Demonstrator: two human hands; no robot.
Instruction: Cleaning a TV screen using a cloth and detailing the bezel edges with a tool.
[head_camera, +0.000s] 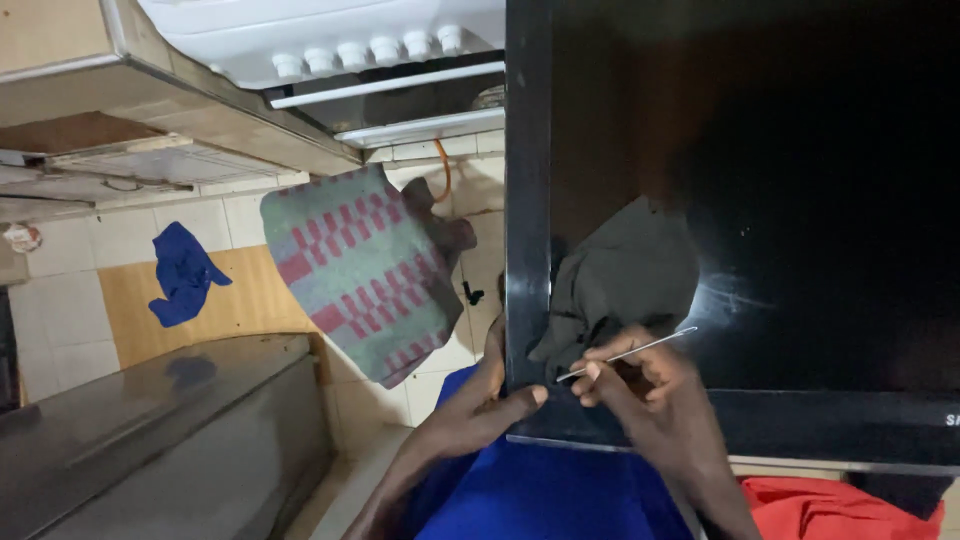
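Note:
A large flat black screen panel (760, 200) with a glossy dark face fills the right half of the head view. My left hand (480, 400) grips its lower left corner, thumb lying along the black frame. My right hand (640, 385) pinches a thin metal pick (630, 352) and holds its tip near the bottom bezel, just right of my left thumb. A dark grey cloth (625, 275) lies on the screen directly above both hands. Blue fabric (540, 490) sits under my forearms.
A green and red checked cloth (355, 270) hangs left of the panel. A blue rag (183, 275) lies on the tiled floor. A white cooker with knobs (370, 50) stands at the top. A grey metal chest (150, 430) fills the lower left. Red fabric (840, 505) shows bottom right.

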